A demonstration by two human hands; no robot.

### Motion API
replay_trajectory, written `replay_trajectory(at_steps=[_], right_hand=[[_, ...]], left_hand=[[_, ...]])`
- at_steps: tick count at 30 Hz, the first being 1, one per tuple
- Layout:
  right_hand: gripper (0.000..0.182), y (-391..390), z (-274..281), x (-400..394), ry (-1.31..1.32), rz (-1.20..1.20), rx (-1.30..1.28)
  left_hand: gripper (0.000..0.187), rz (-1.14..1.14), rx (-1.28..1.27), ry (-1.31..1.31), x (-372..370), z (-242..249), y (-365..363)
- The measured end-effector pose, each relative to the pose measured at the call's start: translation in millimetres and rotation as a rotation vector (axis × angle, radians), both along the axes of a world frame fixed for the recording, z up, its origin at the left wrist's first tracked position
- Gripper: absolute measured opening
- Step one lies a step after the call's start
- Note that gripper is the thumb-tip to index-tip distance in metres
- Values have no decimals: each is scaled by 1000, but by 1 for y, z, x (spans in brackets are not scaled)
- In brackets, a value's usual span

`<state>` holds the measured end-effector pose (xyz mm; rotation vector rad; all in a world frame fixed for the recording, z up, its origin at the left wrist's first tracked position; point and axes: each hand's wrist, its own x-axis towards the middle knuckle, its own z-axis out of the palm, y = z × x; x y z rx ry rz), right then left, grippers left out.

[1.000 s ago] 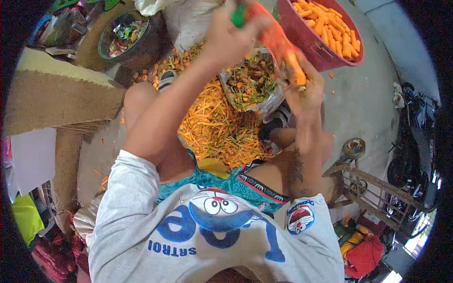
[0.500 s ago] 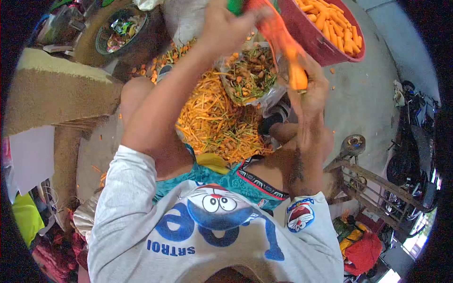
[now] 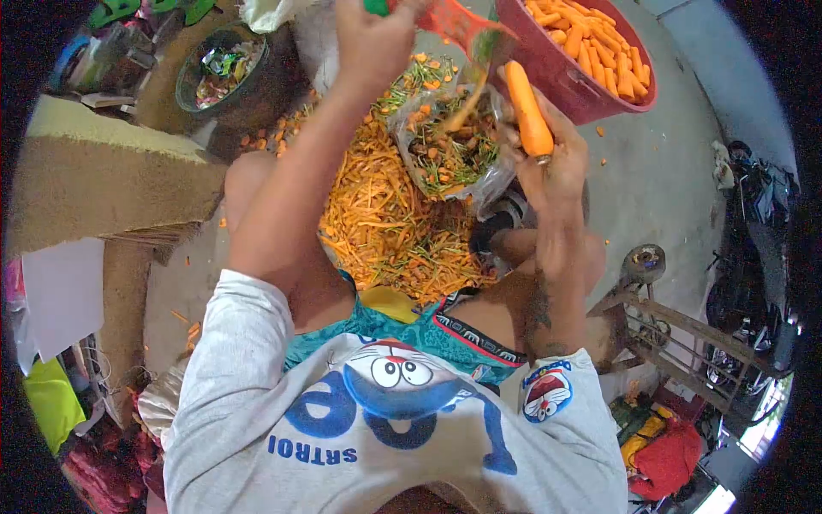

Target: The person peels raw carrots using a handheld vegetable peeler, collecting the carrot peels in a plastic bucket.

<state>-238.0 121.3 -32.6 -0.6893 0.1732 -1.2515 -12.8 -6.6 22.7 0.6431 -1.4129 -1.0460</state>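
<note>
My left hand (image 3: 377, 38), at the top centre, is closed on the green handle of a red-orange peeler (image 3: 462, 27). A peeled orange carrot (image 3: 531, 116) is held in my right hand (image 3: 561, 158), its tip pointing up. The peeler's blade end is just up and left of the carrot, apart from it. A blurred strip of peel (image 3: 467, 110) hangs in the air below the blade. Under it is a clear plastic bag (image 3: 402, 141) of carrot ends and green bits. A large heap of peelings (image 3: 377, 218) lies between my legs.
A red tub (image 3: 556, 73) of peeled carrots stands at the upper right. At the upper left is a dark bin (image 3: 184, 86) with wrappers. A rusty metal frame (image 3: 685, 321) is on the right, and a block with a pale top (image 3: 120, 171) on the left.
My left hand and the peeler have moved up and left, off the carrot. The carrot now shows more fully and tilts left. A strip of peel has appeared in the air.
</note>
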Motion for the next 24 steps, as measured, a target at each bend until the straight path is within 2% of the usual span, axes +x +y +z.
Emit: replay_trajectory(at_steps=[1,2,3,4,6,7,8,10,11,12,13,14,15,16,18,19,20,22,23,24], right_hand=[[50,0,14,11,4,0,-9],[50,5,26,25,166,-285,203],[50,8,35,33,328,-570,418],[50,10,35,32,331,-571,424],[49,18,30,31,399,-520,246],[49,19,27,29,400,-513,249],[49,18,22,26,370,-449,203],[50,15,22,21,340,-391,140],[47,16,24,19,444,-457,157],[45,15,25,17,548,-523,179],[45,13,27,20,548,-526,177],[38,10,28,24,804,-739,98],[31,8,30,30,1059,-949,15],[31,9,34,35,1059,-945,20],[26,12,43,44,1225,-1043,20],[26,12,43,44,1221,-1046,20],[24,13,42,44,1184,-1045,-70],[22,17,40,43,1152,-1037,-164],[22,16,38,41,1094,-1027,-144],[23,14,35,36,1036,-1016,-127]], left_hand=[[16,-75,16,25,-9,-3,14],[15,-152,37,48,-13,-7,26],[13,-259,-134,-153,-10,-2,37],[13,-260,-129,-150,-11,3,35],[12,-280,-28,-71,-10,8,33],[12,-125,-63,-4,-7,4,15],[12,-121,-68,-6,0,-1,6],[12,136,37,-2,10,8,-7],[14,335,-339,202,-17,-5,-22],[14,333,-345,206,-12,-10,-20],[19,247,-389,-248,-2,-13,-11],[27,151,-418,-702,5,-17,-1],[25,53,-367,-794,2,-15,10],[25,52,-362,-797,-2,-14,17],[25,-136,-283,-802,-8,-10,28],[26,-118,-403,-804,-11,-12,32],[26,-122,-406,-805,-11,-14,30],[24,-322,-142,-1054,-11,-20,17],[24,-261,-98,-1274,-13,-32,6],[24,-247,-102,-1269,-11,-29,4]])
